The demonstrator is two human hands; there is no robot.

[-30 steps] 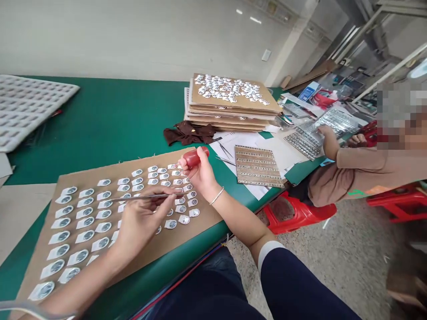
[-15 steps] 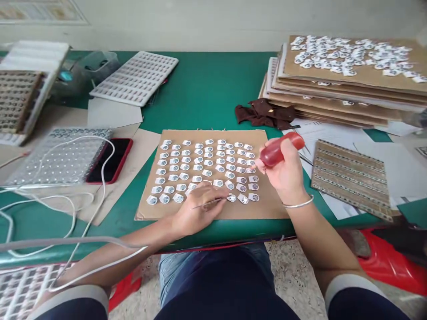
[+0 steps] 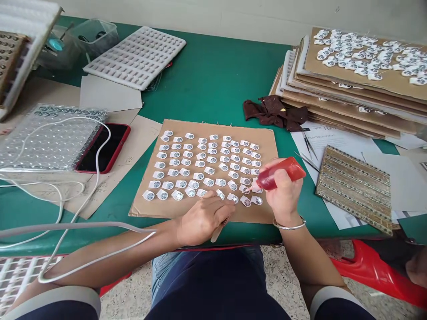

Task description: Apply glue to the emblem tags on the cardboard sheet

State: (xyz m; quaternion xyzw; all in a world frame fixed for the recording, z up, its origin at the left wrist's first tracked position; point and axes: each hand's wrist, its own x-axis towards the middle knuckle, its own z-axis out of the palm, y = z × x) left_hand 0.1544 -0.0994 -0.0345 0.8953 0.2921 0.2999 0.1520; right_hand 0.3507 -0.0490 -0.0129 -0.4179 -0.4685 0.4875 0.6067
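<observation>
Right hand (image 3: 285, 200): wrapped around red bottle (image 3: 278, 175), tip at a tag (image 3: 246, 181), contact unclear.
Left hand (image 3: 200, 220): pinching tweezers (image 3: 219, 230).
Cardboard (image 3: 196, 126): tags in rows, on green table (image 3: 216, 80).

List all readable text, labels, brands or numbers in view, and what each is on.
"LL": end of the partly hidden heading on the printed paper; its smaller print is too small to read.
Marks on the brown sheet under the phone: too faint to read.
Red squeeze bottle: no legible text.
</observation>
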